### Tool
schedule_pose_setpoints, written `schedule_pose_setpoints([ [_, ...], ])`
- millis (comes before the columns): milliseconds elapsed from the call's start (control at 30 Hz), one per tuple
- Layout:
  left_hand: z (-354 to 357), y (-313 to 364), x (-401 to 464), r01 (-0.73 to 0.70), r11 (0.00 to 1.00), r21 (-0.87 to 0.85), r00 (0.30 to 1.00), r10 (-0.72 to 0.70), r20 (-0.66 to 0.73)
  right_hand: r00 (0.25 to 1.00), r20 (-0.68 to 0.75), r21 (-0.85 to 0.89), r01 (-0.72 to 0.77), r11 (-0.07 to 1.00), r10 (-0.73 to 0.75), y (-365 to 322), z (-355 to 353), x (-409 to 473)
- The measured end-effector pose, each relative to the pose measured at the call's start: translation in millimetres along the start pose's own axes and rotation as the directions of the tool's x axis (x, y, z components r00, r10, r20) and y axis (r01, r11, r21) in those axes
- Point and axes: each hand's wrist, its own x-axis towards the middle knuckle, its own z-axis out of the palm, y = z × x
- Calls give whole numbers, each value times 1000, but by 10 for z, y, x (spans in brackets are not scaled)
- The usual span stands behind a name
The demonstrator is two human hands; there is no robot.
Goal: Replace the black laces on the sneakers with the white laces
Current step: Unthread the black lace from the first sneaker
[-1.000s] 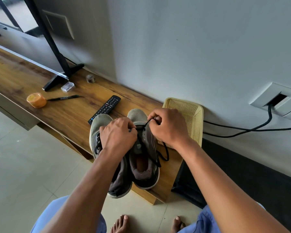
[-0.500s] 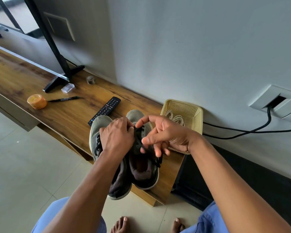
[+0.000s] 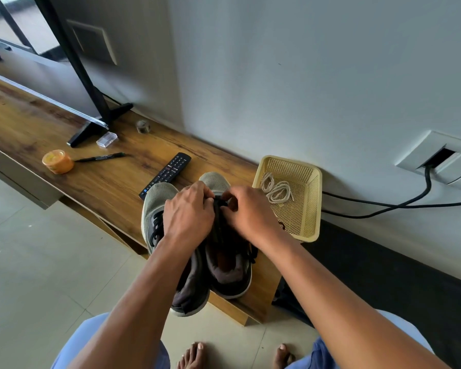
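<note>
Both sneakers (image 3: 224, 262) sat side by side at the table's (image 3: 104, 182) near right corner, heels hanging over the edge. The left hand (image 3: 188, 217) and right hand (image 3: 250, 214) were together, fingers curled, pinching the black laces (image 3: 220, 206) of the right shoe. Further back, white laces (image 3: 276, 191) lay in the yellow basket (image 3: 310, 230) against the wall.

The sneakers (image 3: 160, 198) are grey-green with black laces (image 3: 155, 233). The white laces (image 3: 276, 191) lie in a pale yellow mesh basket (image 3: 310, 230). The remote (image 3: 165, 171) is black.
</note>
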Motion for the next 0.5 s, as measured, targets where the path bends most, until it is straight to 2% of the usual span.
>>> schedule_pose_setpoints([
  [200,-33,20,6,-23,999,-39,999,24,38,992,-108,-218,47,975,-72,-8,106,-25],
  [267,-90,48,16,-24,997,-68,992,33,125,993,-86,-207,59,977,-78,-48,67,-41],
  [367,-178,94,26,-15,1000,-8,928,17,372,998,-15,-140,61,988,-63,-47,19,-24],
  [500,-210,78,41,-27,999,26,902,13,432,995,30,-102,93,990,-91,-11,-4,22],
])
